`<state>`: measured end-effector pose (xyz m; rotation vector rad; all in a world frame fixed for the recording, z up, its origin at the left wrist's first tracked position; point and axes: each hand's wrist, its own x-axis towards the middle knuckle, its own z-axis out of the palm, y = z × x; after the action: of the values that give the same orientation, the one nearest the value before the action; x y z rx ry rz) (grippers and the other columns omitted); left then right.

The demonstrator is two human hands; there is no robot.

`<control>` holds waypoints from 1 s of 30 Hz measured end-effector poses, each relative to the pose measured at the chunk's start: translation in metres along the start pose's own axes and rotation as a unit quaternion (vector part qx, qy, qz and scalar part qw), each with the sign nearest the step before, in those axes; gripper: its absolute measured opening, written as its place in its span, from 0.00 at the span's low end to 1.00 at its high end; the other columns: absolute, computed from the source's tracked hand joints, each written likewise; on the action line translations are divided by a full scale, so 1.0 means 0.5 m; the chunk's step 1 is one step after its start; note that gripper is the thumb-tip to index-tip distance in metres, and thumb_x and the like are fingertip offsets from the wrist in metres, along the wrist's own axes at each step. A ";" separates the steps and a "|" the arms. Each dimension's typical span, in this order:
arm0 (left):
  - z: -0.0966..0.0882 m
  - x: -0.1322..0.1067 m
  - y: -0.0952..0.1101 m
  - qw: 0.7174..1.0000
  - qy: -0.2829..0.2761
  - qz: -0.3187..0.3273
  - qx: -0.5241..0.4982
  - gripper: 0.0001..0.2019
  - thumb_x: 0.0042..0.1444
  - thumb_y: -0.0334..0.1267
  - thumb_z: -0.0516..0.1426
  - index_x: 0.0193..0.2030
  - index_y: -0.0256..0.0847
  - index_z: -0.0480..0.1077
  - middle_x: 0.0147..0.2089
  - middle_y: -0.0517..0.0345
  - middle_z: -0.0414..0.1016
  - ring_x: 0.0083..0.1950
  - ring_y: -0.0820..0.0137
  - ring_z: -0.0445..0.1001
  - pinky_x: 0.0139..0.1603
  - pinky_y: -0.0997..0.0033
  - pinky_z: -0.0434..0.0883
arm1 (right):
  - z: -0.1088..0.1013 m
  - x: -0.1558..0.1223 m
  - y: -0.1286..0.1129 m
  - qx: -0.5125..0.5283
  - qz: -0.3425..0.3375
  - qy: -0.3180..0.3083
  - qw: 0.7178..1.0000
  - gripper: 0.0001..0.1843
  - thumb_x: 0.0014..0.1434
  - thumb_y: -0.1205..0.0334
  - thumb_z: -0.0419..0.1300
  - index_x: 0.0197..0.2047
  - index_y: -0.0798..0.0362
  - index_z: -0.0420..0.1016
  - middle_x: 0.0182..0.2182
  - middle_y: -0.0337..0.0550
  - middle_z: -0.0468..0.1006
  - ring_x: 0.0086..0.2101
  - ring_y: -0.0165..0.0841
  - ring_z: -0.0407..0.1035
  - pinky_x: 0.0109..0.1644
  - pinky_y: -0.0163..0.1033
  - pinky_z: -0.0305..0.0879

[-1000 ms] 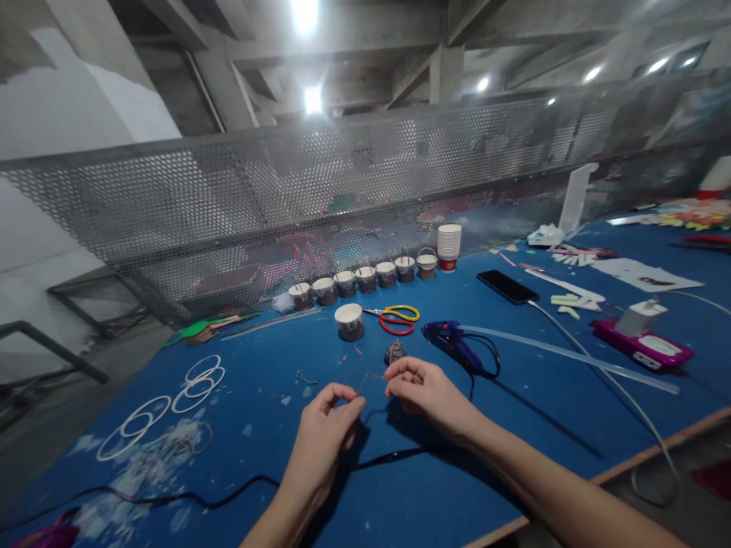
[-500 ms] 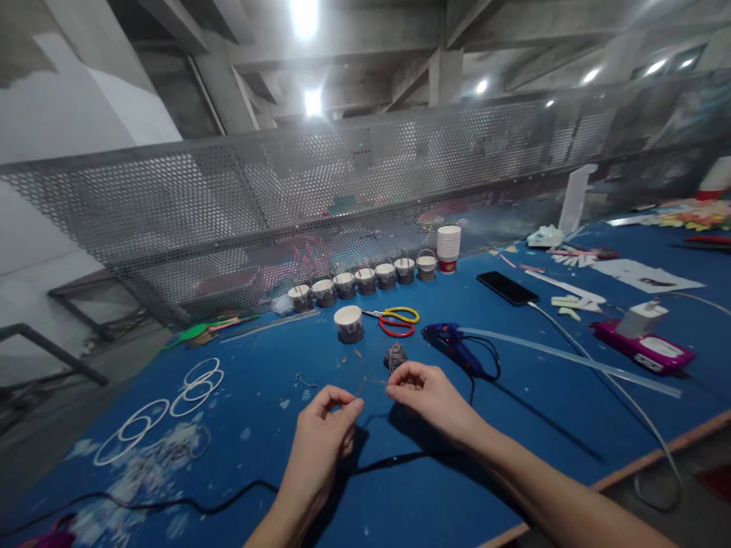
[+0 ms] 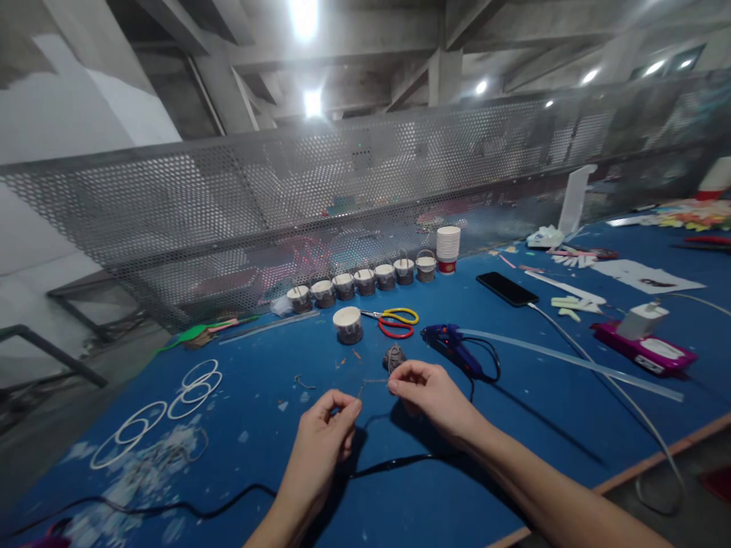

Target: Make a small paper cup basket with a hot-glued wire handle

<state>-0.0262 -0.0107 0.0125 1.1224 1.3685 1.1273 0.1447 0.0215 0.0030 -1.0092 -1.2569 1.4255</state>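
Note:
A short piece of thin grey yarn (image 3: pixel 374 380) is stretched and bent between my two hands, above the blue table. My left hand (image 3: pixel 328 426) pinches one end between thumb and fingertips. The other end is pinched in my right hand (image 3: pixel 428 392). Just behind my right fingertips lies a small ball of grey yarn (image 3: pixel 394 358). Beyond the hands stands a white-topped paper cup (image 3: pixel 348 326) with grey wrapped around its lower part. Scissors (image 3: pixel 398 321) with yellow and red handles lie beside it. A blue glue gun (image 3: pixel 460 352) rests to the right of the yarn ball.
Several grey-wrapped cups (image 3: pixel 364 281) line the mesh panel (image 3: pixel 240 205), ending at a stack of paper cups (image 3: pixel 448 247). White rings (image 3: pixel 194 388) lie at left. A phone (image 3: pixel 505 289) and a magenta power strip (image 3: pixel 643 346) are at right. A black cable (image 3: pixel 211 511) crosses in front.
Both hands stay almost in place, still pinching the yarn. The piece between them shows a slightly clearer bend. The objects on the table have not moved.

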 end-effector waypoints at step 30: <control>0.007 -0.002 -0.004 0.999 -0.035 -0.018 -0.034 0.19 0.43 0.53 0.61 0.22 0.38 0.63 0.17 0.69 0.59 0.15 0.83 0.47 0.15 0.81 0.47 | -0.002 -0.002 -0.002 -0.008 0.009 -0.004 1.000 0.09 0.47 0.58 0.62 0.25 0.55 0.72 0.21 0.35 0.68 0.19 0.23 0.55 0.22 0.31 0.49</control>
<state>-0.0229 -0.0115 0.0104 1.0744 1.2812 1.0915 0.1462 0.0210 0.0037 -1.0289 -1.2691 1.4369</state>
